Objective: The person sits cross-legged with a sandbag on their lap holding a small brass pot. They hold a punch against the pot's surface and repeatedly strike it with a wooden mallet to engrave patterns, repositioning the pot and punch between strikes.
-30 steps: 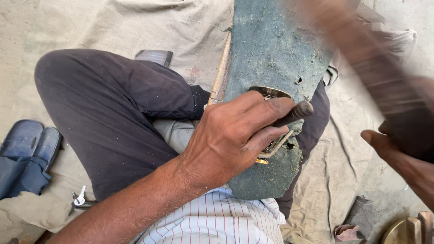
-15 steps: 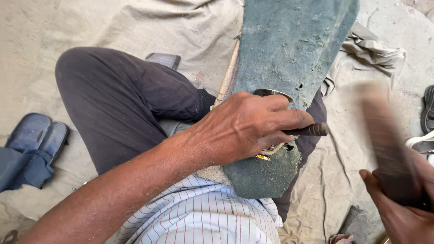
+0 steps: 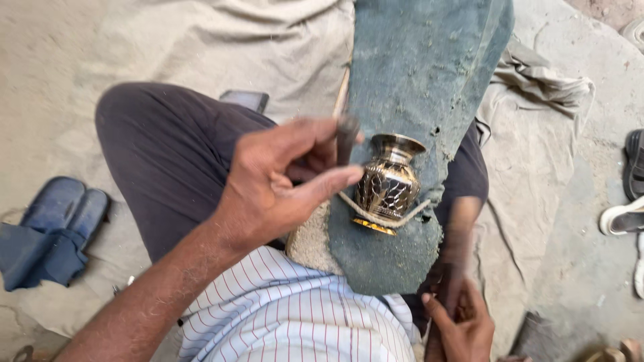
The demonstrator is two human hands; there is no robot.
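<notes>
A pair of blue slippers (image 3: 57,218) lies on the beige cloth (image 3: 168,47) spread over the ground, beside a folded blue rag (image 3: 30,258). A dark flat phone (image 3: 245,100) rests on the cloth, and sandals (image 3: 630,194) sit on the bare floor (image 3: 583,268).

No packages, labels or signs show anywhere in the view. The only thing that may be a screen is a small dark flat slab (image 3: 245,100), perhaps a phone, lying on the pale cloth (image 3: 168,47) spread over the ground, just beyond the person's dark-trousered knee (image 3: 161,147). It is rectangular with rounded corners, dark grey and blank; only part of it shows behind the leg.
</notes>
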